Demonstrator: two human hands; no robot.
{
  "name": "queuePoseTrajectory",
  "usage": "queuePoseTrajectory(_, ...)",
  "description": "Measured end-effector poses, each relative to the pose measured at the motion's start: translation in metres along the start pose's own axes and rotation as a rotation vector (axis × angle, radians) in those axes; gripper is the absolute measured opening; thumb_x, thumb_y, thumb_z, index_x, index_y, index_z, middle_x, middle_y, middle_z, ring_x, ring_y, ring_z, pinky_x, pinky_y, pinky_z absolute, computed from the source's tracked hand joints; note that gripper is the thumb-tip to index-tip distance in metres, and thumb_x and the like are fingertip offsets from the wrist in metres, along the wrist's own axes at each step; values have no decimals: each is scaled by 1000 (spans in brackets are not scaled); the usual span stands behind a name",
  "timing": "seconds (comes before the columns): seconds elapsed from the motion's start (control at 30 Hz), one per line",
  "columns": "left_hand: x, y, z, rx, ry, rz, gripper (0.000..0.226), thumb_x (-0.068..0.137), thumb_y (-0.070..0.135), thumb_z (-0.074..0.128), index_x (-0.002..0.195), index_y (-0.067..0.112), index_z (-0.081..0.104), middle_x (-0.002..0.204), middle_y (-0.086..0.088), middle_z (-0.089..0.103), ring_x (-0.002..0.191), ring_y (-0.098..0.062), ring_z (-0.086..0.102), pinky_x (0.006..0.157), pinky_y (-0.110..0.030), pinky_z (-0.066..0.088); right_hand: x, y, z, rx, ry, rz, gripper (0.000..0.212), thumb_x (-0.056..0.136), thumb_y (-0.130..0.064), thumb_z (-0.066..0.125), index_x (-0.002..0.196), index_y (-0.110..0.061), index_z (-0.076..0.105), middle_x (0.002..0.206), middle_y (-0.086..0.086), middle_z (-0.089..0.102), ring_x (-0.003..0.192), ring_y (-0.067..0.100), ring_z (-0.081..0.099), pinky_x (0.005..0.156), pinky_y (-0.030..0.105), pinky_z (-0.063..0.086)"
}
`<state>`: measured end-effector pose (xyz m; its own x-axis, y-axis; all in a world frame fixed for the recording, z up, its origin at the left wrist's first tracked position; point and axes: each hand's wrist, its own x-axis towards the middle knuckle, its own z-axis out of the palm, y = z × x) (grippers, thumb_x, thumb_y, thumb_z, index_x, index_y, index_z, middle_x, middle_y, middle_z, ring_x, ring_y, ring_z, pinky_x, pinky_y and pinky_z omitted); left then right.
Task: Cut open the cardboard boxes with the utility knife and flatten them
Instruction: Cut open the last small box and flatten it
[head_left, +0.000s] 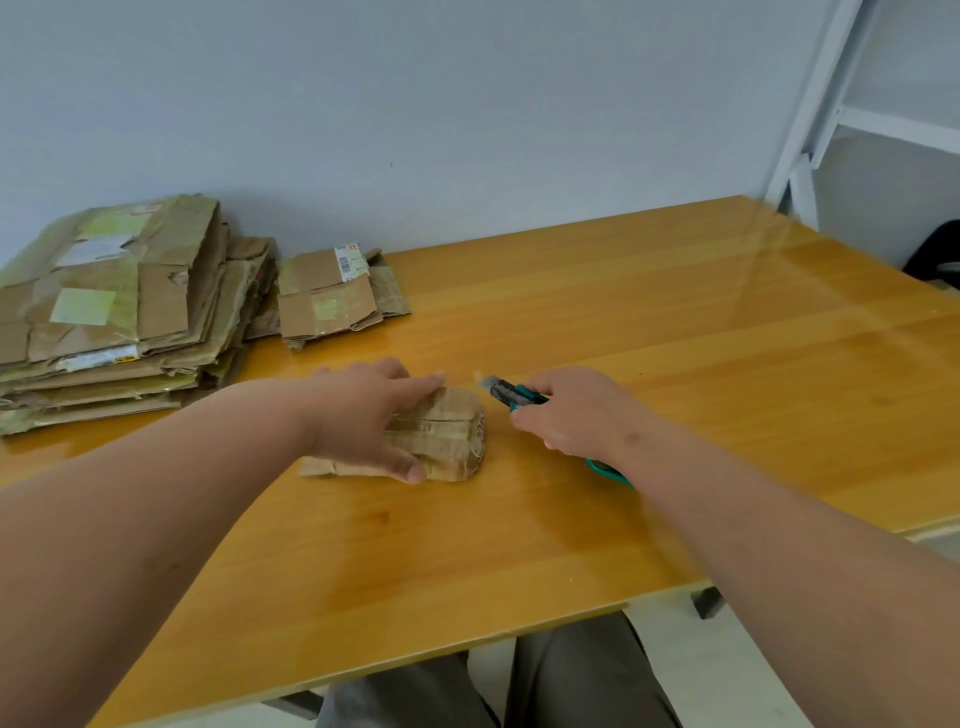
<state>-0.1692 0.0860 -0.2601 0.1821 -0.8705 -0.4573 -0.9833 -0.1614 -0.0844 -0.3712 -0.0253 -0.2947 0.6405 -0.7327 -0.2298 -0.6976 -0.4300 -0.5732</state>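
While left hand (371, 415) presses small box (452, 434) flat-fingered — right hand (571, 415) grips utility knife (511, 393).

Bench (675, 322): right half and near edge bare; flattened stacks (119, 312) and (337, 296) block the far-left corner by the wall.

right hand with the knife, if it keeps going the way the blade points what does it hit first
Probably nothing soon: the right hand aims the utility knife up-left, past the small box under the left hand, over bare table. Depth is unclear.
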Motion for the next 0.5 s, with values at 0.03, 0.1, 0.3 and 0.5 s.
queuePoseTrajectory(0.03,1,0,1,-10,39,-13,106,69,76,63,150,50,0,142,11,29,123,-19,41,107,-44,35,-2,0,-1,-17,-14,8,32,92,-32,53,116,-13,64,77,4,57,72,23,53,65,32,39)
queuePoseTrajectory(0.1,3,0,4,-82,84,-4,102,69,69,68,150,49,9,131,11,35,110,-15,46,96,-34,42,-5,2,-2,-23,-27,19,37,91,-31,52,119,-11,64,77,5,56,70,22,50,65,32,37)
queuePoseTrajectory(0.3,4,-2,6,-180,151,44,96,71,54,77,150,41,24,139,15,36,115,-9,42,93,-23,34,-6,4,-2,-16,-80,4,36,90,-33,52,116,-13,66,77,5,59,66,21,50,63,32,39)
queuePoseTrajectory(0.5,5,-2,9,-193,167,47,99,69,53,80,150,39,25,141,17,35,110,-5,39,93,-21,32,-6,-1,4,-86,-85,-30,31,91,-32,49,107,-13,66,77,4,58,68,22,52,60,30,40)
